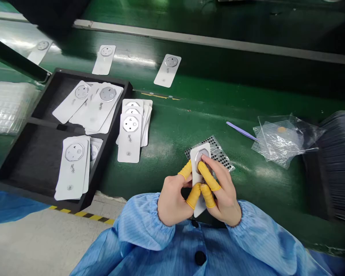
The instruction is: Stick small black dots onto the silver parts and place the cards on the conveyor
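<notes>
A white rectangular panel (196, 178) with a silver octagonal plate (199, 156) near its top is held tilted in front of my body. My left hand (172, 199) grips its left side, a yellow-cotted finger at the edge and the thumb on the lower face. My right hand (224, 195) closes over the right side; its fingers rest on the silver plate and its thumb is close to the left thumb. Just behind the panel lies a clear sheet with rows of black dots (222, 155), partly covered. Whether the right fingers pinch a small piece cannot be made out.
To the left, a black divided tray (20, 155) carries several similar panels. Beside it is a stack of panels (129, 143). Loose panels (168, 71) lie farther back. Purple tweezers (241, 131), clear plastic bags (284, 142) and a dark ridged stack (342, 165) are on the right.
</notes>
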{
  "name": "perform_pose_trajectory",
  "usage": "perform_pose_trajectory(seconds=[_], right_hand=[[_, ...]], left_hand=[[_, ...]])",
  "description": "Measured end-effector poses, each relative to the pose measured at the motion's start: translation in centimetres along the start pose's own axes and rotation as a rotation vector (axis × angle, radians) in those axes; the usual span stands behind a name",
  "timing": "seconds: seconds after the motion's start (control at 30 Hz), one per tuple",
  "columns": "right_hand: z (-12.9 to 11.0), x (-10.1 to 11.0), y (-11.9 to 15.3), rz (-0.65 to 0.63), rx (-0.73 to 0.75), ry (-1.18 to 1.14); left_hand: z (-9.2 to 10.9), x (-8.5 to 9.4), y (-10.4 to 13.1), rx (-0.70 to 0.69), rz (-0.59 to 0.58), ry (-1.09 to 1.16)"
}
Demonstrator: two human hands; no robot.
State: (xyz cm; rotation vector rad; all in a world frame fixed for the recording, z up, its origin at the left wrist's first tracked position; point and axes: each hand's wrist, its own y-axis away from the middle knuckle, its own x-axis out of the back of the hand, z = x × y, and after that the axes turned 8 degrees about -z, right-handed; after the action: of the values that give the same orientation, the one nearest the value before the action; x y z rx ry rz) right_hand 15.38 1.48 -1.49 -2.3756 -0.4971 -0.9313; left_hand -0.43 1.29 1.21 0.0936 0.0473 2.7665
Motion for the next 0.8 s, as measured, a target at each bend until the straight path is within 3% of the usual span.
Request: perform_pose_trajectory(seconds=[0.1,0.2,0.33,0.5,0.63,0.7,0.8], right_hand=[[0.2,0.4,0.0,0.125,-0.084,-0.04],[0.1,0.4,0.1,0.278,-0.345,-0.248],[-0.2,-0.4,0.5,0.237,-0.485,-0.548],[-0.6,-1.4,0.6,0.282,-0.493,-0.572],[0.2,-2.7,0.2,0.279,-0.461,-0.644],[0.8,-3.2,0.0,0.222,-0.441,-0.653],[1.6,-3.5,0.1,0.071,-0.411,-0.563]], left_hand=[[-0.2,0.0,-0.3,0.014,0.003,0.41],[-0.3,0.4,-0.6,0.006,0.041,0.567],[-0.3,1.3,-1.1,0.002,0.14,0.418],[-0.2,1.3,-1.3,-0.041,0.256,0.131],[-1.6,1.2,-1.1,0.021,0.311,0.037],[-2.3,2.7,-1.4,0.06,0.283,0.063],[-2.5,7.8,-2.9,0.085,0.335,-0.163]])
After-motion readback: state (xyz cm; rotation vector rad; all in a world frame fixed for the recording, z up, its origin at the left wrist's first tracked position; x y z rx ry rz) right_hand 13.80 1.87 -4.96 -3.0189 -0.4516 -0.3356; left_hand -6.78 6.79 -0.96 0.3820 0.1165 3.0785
